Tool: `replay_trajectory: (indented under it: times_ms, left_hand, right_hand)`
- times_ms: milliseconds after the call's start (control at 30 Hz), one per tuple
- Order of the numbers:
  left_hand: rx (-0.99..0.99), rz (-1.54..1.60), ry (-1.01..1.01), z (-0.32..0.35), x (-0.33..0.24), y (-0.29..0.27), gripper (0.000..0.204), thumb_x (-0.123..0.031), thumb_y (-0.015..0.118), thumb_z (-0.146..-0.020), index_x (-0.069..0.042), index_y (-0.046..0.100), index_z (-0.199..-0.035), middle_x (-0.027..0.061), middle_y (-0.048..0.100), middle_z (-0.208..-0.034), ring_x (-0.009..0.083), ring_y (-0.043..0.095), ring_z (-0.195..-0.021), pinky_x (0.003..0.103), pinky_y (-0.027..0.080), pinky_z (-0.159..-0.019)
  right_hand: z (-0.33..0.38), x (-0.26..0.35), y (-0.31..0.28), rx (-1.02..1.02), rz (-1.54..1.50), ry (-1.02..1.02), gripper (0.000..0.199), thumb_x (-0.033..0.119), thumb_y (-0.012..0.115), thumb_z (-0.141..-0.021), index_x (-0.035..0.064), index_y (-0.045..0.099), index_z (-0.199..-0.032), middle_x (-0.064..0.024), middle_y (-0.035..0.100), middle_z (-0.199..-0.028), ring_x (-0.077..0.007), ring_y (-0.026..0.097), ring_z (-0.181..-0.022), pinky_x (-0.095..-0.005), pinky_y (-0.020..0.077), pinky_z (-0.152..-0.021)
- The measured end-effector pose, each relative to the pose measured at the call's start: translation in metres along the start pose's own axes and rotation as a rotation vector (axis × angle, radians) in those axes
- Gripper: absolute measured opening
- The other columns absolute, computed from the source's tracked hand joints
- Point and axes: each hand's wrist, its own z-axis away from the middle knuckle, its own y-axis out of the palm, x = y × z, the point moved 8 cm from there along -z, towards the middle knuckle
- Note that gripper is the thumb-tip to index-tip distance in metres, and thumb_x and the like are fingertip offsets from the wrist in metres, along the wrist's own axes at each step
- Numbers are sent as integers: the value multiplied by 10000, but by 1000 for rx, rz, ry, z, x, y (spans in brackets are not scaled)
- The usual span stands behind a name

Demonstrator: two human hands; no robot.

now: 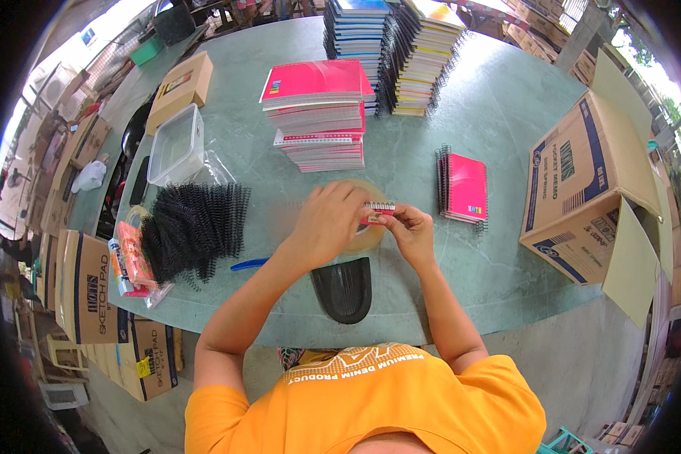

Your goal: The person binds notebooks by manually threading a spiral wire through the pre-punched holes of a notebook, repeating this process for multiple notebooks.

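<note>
A small red notebook (pixel 376 216) is held up on edge between my hands, its punched edge and black spiral wire turned upward. My left hand (pixel 331 218) is closed at the left end of that edge, its fingers partly hiding the wire. With thumb and fingers, my right hand (pixel 411 231) pinches the right end. Beneath them a roll of clear tape (pixel 371 240) lies flat on the table. Closer to me rests a black rounded tray-like piece (pixel 343 291). To the left is a heap of black spiral wires (pixel 197 231).
Ahead stand a stack of red notebook pads (pixel 318 117) and tall stacks of spiral notebooks (pixel 424 64). Bound red notebooks (pixel 465 188) lie at right, before an open cardboard box (pixel 583 185). A clear plastic tub (pixel 175 147) and a blue tool (pixel 250 264) are left on the green table (pixel 280 310).
</note>
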Motion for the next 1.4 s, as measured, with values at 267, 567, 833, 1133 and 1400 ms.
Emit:
replay_trajectory:
  times_ms: [267,567,833,1133,1400]
  left_hand:
    - [-11,121,43,-15,-11,11,244,-150,606,-766,-50,589,-988,115,595,-946,314,557,-911,423,424,-785]
    - [7,234,42,-18,-20,26,129,-106,623,-719,-46,578,-824,132,558,-849,336,537,-854,429,426,-749]
    - [31,116,-49,-20,-22,14,166,-143,655,-701,-82,601,-846,132,558,-884,330,540,-896,409,432,-725]
    - [106,35,-266,10,0,12,371,-202,639,-774,-62,555,-1108,152,597,-996,352,562,-929,450,442,-796]
    - [-23,204,118,4,-60,25,364,-243,661,-796,-55,570,-1094,143,571,-1030,325,534,-976,406,438,-850]
  right_hand:
    - [0,9,3,13,-4,13,104,62,664,-818,-6,662,-897,-45,684,-846,-88,617,-782,-243,486,-729]
    - [4,6,-4,-19,119,-58,143,86,670,-805,-4,663,-916,-47,681,-845,-95,617,-778,-255,484,-728]
    - [5,5,-5,-14,169,-144,147,62,649,-798,-13,657,-924,-79,685,-839,-122,632,-801,-277,488,-754]
    - [6,31,-24,-295,-143,161,442,126,635,-858,-6,456,-1240,-83,587,-1120,-134,564,-1006,-277,489,-814]
    - [-15,75,-74,-243,-38,28,415,61,599,-847,-33,469,-1230,-73,616,-968,-115,583,-853,-255,477,-743]
